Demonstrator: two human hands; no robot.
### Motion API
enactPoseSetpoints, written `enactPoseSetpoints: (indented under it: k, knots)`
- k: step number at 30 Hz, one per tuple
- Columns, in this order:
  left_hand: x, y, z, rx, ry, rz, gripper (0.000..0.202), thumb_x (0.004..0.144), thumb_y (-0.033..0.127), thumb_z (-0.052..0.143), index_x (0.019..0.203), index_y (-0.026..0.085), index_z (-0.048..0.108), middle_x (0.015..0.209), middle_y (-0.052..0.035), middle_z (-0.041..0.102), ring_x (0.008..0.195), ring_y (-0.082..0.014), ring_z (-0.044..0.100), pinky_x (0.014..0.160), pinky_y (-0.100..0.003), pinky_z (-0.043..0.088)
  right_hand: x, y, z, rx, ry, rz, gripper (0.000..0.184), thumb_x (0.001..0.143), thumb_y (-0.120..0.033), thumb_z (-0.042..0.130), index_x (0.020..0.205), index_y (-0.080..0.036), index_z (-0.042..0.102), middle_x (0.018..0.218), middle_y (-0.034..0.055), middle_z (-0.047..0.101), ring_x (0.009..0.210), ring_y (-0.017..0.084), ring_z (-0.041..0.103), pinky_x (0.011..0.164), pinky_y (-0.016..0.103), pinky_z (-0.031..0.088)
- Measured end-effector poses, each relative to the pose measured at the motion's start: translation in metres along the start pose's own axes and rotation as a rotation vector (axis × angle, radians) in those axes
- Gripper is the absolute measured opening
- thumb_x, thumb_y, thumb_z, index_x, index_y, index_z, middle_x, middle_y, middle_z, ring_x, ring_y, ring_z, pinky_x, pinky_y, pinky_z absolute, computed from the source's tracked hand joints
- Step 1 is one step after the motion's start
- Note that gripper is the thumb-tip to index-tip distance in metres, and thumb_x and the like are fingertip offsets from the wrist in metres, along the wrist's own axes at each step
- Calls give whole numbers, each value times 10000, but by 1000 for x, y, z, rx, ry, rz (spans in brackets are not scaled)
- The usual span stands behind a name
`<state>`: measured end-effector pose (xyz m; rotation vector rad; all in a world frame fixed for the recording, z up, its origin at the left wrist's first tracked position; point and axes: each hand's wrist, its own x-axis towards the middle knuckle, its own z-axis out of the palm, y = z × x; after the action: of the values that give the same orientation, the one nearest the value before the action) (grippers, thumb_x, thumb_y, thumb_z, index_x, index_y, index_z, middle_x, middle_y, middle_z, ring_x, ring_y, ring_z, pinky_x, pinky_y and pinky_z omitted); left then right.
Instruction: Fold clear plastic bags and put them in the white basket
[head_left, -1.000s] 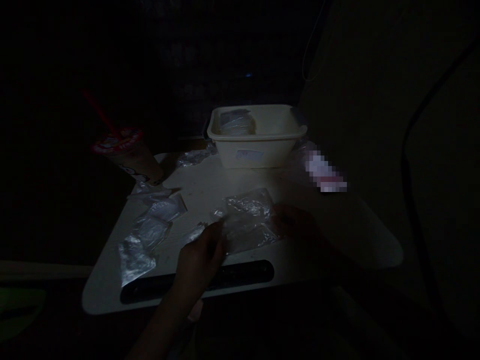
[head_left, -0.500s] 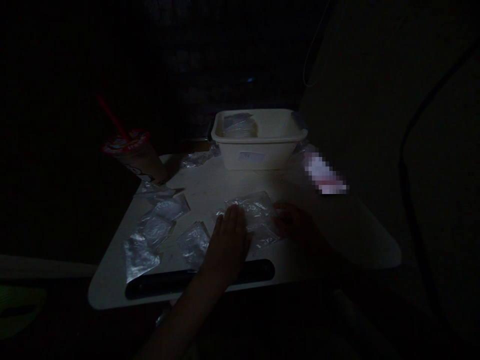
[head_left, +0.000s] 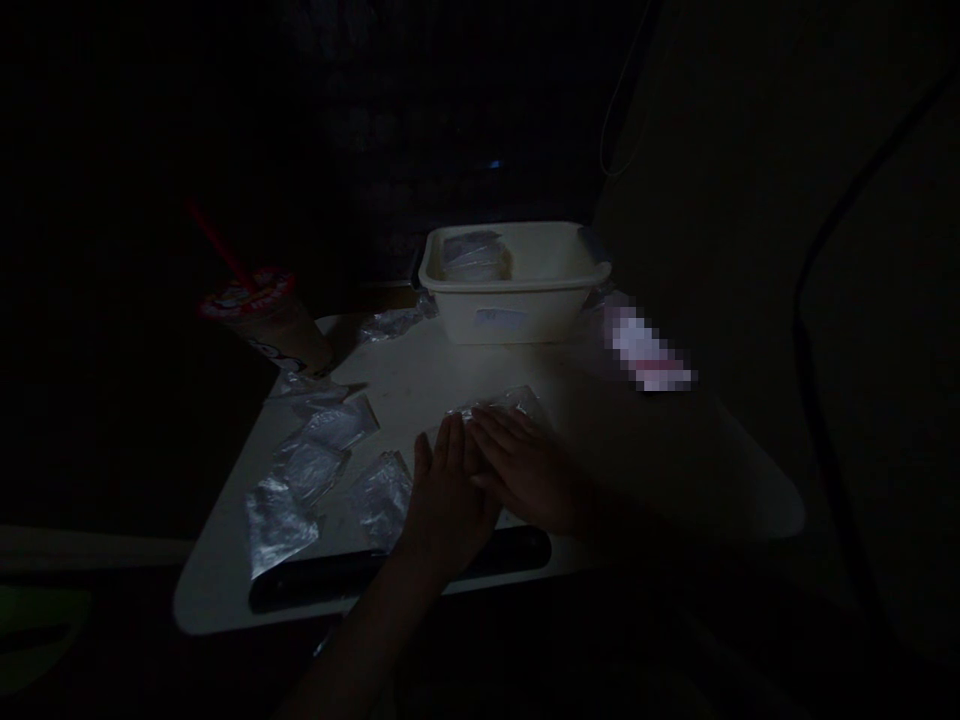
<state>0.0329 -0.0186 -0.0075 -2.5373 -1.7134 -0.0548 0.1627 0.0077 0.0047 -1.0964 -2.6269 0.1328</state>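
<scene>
A crinkly clear plastic bag (head_left: 504, 404) lies flat on the smooth white table (head_left: 420, 375), pressed beneath the flattened, unclenched left hand (head_left: 448, 492) and right hand (head_left: 525, 468), only its far edge showing.

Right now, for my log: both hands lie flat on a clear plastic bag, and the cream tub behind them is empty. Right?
No: the head view shows clear bags in the cream tub. The left hand and right hand do lie flat on the plastic bag.
</scene>
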Motion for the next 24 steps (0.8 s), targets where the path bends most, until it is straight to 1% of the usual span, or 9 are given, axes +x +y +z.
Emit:
enactPoseSetpoints:
  k: [3,8,16,20,22,24]
  knots:
    - [-1,1,-1,15,15,-18,552,792,336,269,1233,6,248,1303,-199,245,1213,-290,155,943,-503,157,-4,11,8,-70,-47,22,563,800,-437,282,1224,-69,318,1286,139,315,1198,228,224,980,439,167]
    - [0,3,-2,50,11,-45,613,808,431,218,1215,-25,266,1285,-236,258,1208,-304,166,941,-510,130,-15,29,9,-152,-40,106,546,807,-410,263,1213,-51,331,1289,149,306,1193,240,231,959,464,162]
    - [0,2,-3,62,-12,-43,651,801,472,197,1224,-22,242,1295,-238,231,1212,-307,146,933,-527,121,-20,33,7,-176,-12,173,589,802,-454,243,1210,-37,327,1291,166,294,1193,246,222,938,483,159]
    - [0,0,-3,48,-7,-32,660,798,487,202,1227,-14,236,1298,-239,223,1209,-314,152,918,-550,130,-20,34,7,-172,-20,180,578,806,-453,229,1216,-56,322,1295,155,291,1192,239,227,941,477,151]
    - [2,-2,-4,25,-4,-41,637,804,479,199,1225,3,250,1296,-230,237,1203,-317,172,908,-559,147,-20,34,8,-173,-10,189,573,807,-456,221,1218,-68,321,1296,149,293,1193,233,228,946,471,144]
    - [6,-1,-4,4,14,-37,581,823,433,191,1227,20,253,1298,-214,248,1201,-305,188,914,-543,165,-20,34,8,-175,1,197,576,807,-465,213,1220,-78,320,1298,144,290,1195,230,225,949,465,142]
